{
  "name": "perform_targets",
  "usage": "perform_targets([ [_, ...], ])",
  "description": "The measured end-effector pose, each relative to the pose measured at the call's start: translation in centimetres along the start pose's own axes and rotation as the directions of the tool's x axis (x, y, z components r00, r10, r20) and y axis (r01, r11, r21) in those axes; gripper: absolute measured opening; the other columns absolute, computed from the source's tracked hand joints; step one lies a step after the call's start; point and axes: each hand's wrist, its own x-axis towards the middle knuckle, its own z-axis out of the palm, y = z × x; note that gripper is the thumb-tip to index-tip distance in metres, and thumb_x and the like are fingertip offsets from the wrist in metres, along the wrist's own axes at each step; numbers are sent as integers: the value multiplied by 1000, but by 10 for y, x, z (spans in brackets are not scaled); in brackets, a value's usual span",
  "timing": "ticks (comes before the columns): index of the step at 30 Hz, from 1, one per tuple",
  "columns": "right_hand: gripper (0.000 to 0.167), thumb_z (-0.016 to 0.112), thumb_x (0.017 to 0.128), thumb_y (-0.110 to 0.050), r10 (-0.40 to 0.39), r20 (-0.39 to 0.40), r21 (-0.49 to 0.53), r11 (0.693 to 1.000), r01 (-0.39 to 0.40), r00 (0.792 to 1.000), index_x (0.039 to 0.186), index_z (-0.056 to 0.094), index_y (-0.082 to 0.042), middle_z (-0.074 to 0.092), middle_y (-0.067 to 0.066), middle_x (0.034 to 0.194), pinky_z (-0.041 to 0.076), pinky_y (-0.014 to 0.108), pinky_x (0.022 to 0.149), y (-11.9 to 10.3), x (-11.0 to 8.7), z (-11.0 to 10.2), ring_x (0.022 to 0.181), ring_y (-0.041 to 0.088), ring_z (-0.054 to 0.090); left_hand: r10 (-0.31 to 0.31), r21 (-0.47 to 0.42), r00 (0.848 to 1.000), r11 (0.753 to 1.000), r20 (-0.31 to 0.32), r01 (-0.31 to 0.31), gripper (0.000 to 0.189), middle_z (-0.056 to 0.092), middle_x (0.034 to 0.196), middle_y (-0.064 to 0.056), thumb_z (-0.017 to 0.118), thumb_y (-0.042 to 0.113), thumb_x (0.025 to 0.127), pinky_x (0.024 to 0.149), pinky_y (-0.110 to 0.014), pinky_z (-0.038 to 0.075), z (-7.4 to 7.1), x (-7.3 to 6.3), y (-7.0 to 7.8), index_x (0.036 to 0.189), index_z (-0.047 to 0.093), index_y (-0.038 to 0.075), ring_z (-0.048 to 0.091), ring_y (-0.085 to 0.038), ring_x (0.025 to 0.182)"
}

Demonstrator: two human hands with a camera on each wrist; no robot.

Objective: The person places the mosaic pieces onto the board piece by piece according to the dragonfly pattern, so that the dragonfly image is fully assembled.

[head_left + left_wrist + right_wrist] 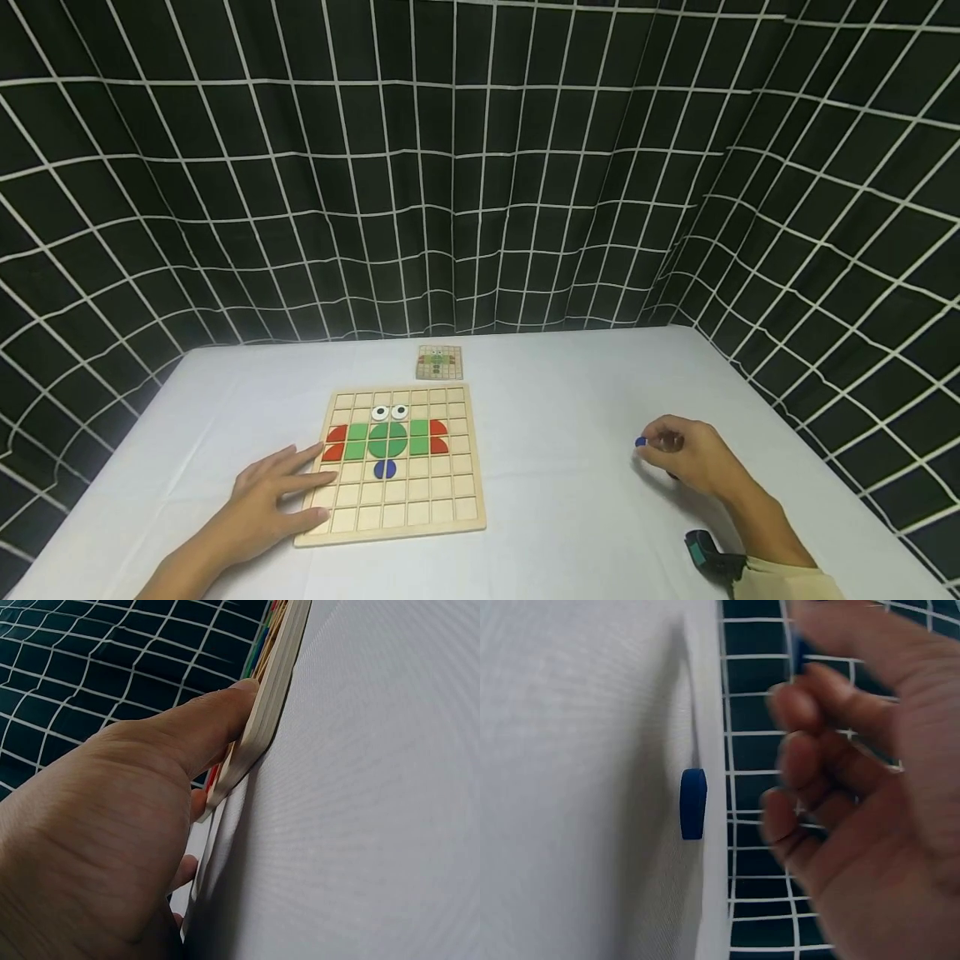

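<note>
A wooden grid board (405, 508) lies on the table with flat pieces in it: two white eye discs (390, 412), a green circle (387, 440) of several parts, green squares, red rounded pieces (438, 437) and a split blue disc (385, 469). My left hand (258, 508) rests on the board's left edge with fingers spread; the left wrist view has its thumb on the rim (270, 712). Out to the right, my right hand (697, 454) pinches a small blue piece (641, 442) between thumb and index finger. Another blue piece (693, 804) lies on the table below that hand.
Behind the board lies a small picture card (439, 362) showing a similar pattern on a grid. A white cloth (555, 417) covers the table. Black curtains with white grid lines (390, 183) stand behind and at the sides.
</note>
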Motion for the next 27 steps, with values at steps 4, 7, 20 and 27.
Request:
perform_targets([
  [4, 19, 76, 76, -30, -24, -45, -19, 1000, 24, 999, 87, 67, -18, 60, -5, 77, 42, 22, 60, -11, -5, -7, 72, 9, 49, -19, -2, 1000, 1000, 14, 19, 45, 45, 143, 0, 69, 59, 70, 103, -62, 14, 1, -1, -1, 110, 66, 38, 28, -37, 134],
  [7, 17, 76, 76, -30, -57, -91, -41, 998, 53, 994, 86, 67, -20, 60, -6, 77, 42, 24, 62, -23, -8, -15, 75, 10, 49, -15, 1, 1000, 1000, 19, 15, 46, 45, 144, 1, 68, 60, 71, 103, -61, 14, 2, 0, 0, 111, 66, 38, 27, -37, 135],
  [20, 28, 83, 67, -17, -343, -254, -117, 939, 324, 904, 82, 64, -32, 63, -20, 84, 46, 20, 65, -95, -20, -49, 79, 1, 52, -13, 2, 999, 1000, 30, 13, 46, 44, 144, -1, 68, 59, 72, 102, -60, 15, 0, 0, 2, 112, 66, 38, 27, -37, 135],
  [27, 33, 84, 63, -10, -451, -294, -68, 889, 453, 843, 83, 65, -28, 64, -17, 85, 45, 15, 67, -139, -25, -60, 80, 4, 52, -3, 8, 1000, 1000, 25, 3, 46, 43, 145, -2, 68, 57, 73, 102, -59, 15, -1, -1, 2, 114, 66, 36, 27, -37, 134],
])
